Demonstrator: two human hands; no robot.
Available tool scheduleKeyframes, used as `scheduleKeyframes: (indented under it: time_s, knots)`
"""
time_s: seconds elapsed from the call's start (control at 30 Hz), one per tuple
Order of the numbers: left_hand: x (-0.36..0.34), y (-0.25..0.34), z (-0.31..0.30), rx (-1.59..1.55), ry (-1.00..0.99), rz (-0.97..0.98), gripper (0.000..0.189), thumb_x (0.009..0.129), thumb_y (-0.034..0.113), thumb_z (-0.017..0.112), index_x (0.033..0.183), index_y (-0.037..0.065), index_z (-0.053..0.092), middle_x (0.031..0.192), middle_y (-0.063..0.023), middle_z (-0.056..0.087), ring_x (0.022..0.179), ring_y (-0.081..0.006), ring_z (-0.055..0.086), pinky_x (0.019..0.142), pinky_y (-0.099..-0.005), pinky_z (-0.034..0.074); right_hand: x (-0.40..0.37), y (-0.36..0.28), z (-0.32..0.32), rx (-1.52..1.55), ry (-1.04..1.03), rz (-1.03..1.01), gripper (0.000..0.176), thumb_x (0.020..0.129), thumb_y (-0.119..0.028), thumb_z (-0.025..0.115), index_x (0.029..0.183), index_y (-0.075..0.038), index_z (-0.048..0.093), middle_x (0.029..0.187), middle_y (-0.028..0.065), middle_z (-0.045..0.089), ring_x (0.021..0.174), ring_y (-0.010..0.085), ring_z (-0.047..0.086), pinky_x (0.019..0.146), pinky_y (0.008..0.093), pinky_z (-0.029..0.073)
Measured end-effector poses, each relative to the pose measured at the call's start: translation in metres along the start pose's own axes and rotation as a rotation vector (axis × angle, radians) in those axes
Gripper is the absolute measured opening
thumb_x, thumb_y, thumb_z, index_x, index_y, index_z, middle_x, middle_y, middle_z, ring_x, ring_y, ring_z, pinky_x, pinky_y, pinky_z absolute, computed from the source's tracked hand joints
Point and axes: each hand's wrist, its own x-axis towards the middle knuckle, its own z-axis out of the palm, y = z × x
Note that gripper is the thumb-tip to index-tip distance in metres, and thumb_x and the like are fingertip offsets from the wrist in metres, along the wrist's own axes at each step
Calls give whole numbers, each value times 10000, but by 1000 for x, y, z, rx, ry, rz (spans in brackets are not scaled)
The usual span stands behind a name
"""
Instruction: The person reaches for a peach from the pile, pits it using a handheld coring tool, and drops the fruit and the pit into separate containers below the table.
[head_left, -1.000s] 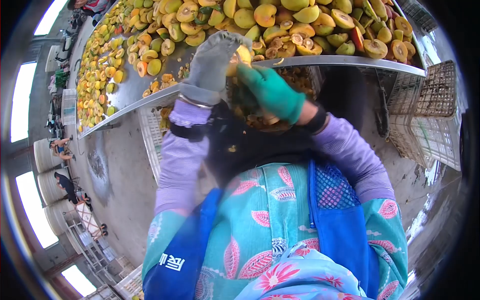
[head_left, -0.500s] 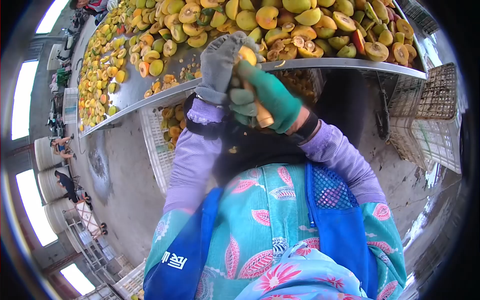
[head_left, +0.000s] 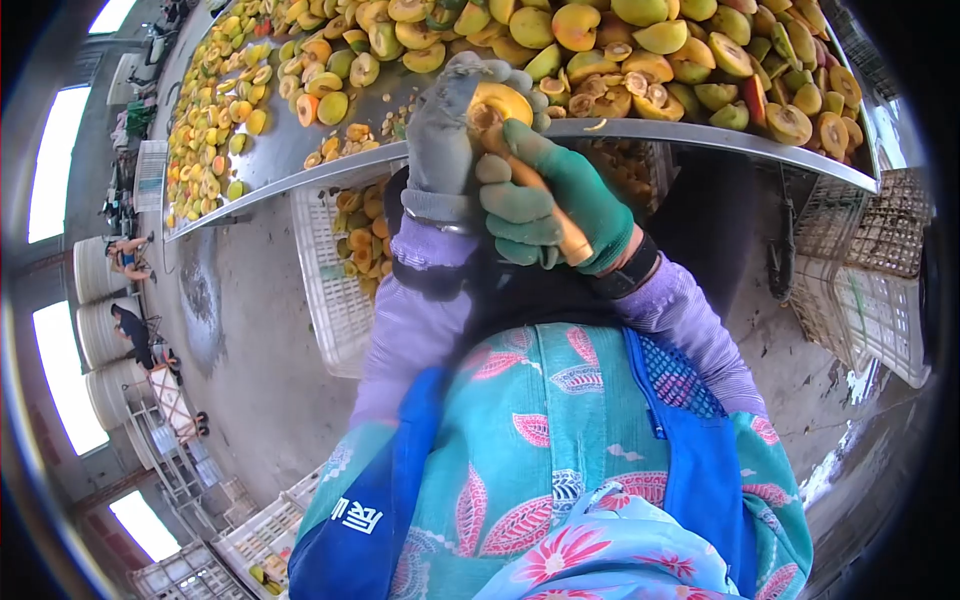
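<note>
My left hand (head_left: 440, 135), in a grey glove, is closed round a halved yellow fruit (head_left: 503, 101), its cut face turned up. My right hand (head_left: 565, 200), in a green glove with grey fingertips, grips a wooden-handled tool (head_left: 567, 232). The upper end of the tool is at the fruit's cut face; its tip is hard to make out. Both hands are in front of the near edge of a metal table (head_left: 300, 178), which bears a large pile of halved fruit (head_left: 660, 38).
Below the table edge stands a white crate (head_left: 322, 290) with fruit pieces. Stacked crates (head_left: 860, 290) are at the right. Small pits (head_left: 398, 122) lie on the table. Two people (head_left: 132, 330) are far off at the left, near large pale tubs (head_left: 100, 335).
The halved fruit's cut face now shows more fully in my left hand. My right hand has shifted slightly right and down with the tool. The whole view has shifted a little.
</note>
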Motion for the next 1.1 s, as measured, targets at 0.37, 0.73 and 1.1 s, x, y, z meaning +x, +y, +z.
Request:
scheduleKeyframes:
  time_s: [0.37,0.73,1.1]
  knots:
    - [2,-9,-32,-458,168,-230,248,901,334,583,967,95,588,950,-68,628,906,-254,613,769,-362,529,10,10,-3,295,-219,-3,390,1008,-474,307,888,-143,473,555,-77,391,390,62,351,421,238,304]
    - [66,137,-215,2009,447,-35,551,775,416,637,1156,21,586,1097,-154,624,1002,-251,611,858,-352,477,-22,-1,-20,-137,491,123,286,977,-432,449,995,-160,538,664,-33,482,502,96,439,440,235,366]
    - [72,117,-212,898,291,-193,537,836,217,646,1316,70,456,1086,-139,633,1027,-288,607,873,-377,506,-1,-39,-40,-86,345,-265,412,987,-454,405,1004,-61,529,664,-36,498,542,92,481,487,246,409]
